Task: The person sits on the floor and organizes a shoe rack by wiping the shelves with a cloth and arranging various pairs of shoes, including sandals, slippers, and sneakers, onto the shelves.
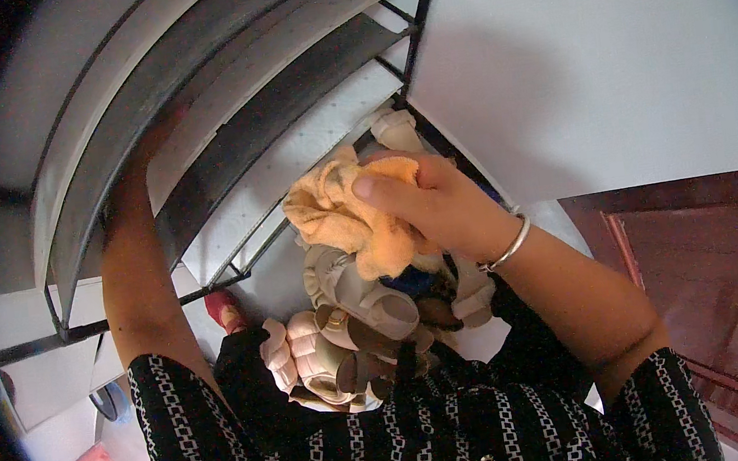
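Observation:
My right hand (424,197), with a silver bangle at its wrist, grips a crumpled orange cloth (339,211). The cloth has dark smudges and hangs in folds in front of a shelf rack. My left hand (160,138) reaches between two boards of the rack (281,95). It is dim in there and a board edge covers part of it, so its fingers cannot be made out. Below the cloth lies a pile of shoes (353,291), mostly pale pink, white and beige, partly hidden by the cloth and my clothes.
The rack has several grey and white boards on a black metal frame (418,20). A white wall (588,78) rises on the right, with a reddish-brown door (712,282) below it. Another white shoe (396,130) stands by the rack's far corner.

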### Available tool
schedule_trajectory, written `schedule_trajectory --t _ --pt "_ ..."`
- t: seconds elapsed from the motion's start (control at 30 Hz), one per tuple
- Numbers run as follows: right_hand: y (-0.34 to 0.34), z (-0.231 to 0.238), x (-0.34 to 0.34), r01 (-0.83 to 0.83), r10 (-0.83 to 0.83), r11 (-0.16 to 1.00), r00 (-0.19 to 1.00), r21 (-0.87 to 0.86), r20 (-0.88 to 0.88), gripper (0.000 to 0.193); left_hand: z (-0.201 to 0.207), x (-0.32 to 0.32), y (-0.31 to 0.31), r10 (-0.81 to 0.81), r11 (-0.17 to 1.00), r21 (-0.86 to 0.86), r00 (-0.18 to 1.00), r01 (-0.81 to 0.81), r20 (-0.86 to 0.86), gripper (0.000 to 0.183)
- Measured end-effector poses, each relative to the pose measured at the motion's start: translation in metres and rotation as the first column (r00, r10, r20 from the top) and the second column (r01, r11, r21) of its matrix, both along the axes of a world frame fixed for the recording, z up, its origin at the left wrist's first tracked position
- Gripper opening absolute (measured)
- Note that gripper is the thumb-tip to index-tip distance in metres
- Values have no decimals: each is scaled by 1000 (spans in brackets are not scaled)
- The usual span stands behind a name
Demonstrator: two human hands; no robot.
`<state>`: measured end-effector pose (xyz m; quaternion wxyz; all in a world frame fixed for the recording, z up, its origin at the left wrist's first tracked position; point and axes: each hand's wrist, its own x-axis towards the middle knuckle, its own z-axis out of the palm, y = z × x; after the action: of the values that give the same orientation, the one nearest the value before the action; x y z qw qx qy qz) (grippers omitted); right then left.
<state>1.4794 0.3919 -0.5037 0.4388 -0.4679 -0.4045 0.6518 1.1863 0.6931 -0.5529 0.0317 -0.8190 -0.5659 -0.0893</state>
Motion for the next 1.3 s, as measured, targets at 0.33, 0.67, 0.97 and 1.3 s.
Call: schedule_trajectory --t 0.33,0.67,0.97,1.3 --pt "38 -31 1 79 -78 995 997 67 -23 33 20 66 -152 -184 948 -114 807 296 561 44" --pt "93 62 57 425 -633 396 768 814 -92 30 88 25 -249 -55 792 584 933 -177 357 51" --pt "175 62 -41 -563 -698 619 -76 548 712 22 78 7 -246 127 790 554 953 -264 274 54" --pt "140 90 -153 -741 -389 61 599 668 700 30 88 -12 -256 -14 790 522 842 -321 540 44"
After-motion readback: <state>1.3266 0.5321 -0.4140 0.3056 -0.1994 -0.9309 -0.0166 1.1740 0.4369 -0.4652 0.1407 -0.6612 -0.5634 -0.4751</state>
